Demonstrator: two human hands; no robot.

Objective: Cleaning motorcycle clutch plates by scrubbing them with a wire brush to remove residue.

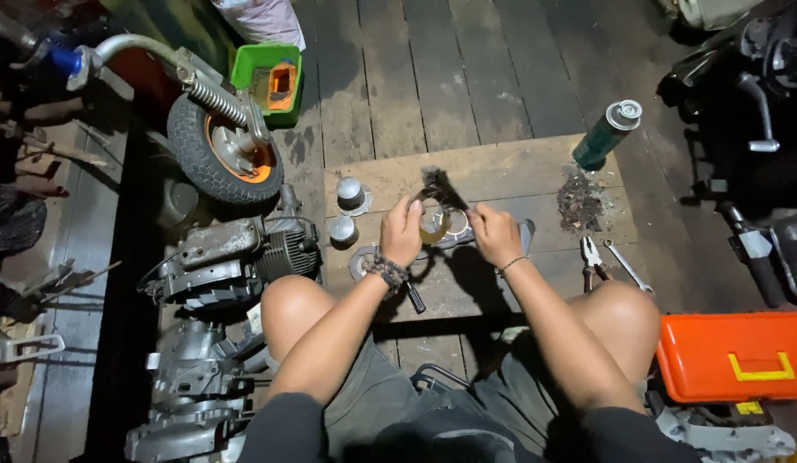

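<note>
Head view: two hands, left hand [404, 230] and right hand [494, 233], hold one ring [434, 225], one brush [442, 189].

Brass ring [433, 225] under dark brush [441, 189]

A small wheel [224, 153] with a black tyre and orange hub stands at the upper left, beside a green plastic box [268, 79]. Below it lies a grey engine block [236, 257]. On the wooden board [501, 171] stand two metal cylinders [350, 193], and a dark green spray can [606, 135] leans near a pile of dirt [580, 203]. Pliers [592, 255] and a wrench [626, 266] lie at right, above an orange toolbox [733, 356].
</note>
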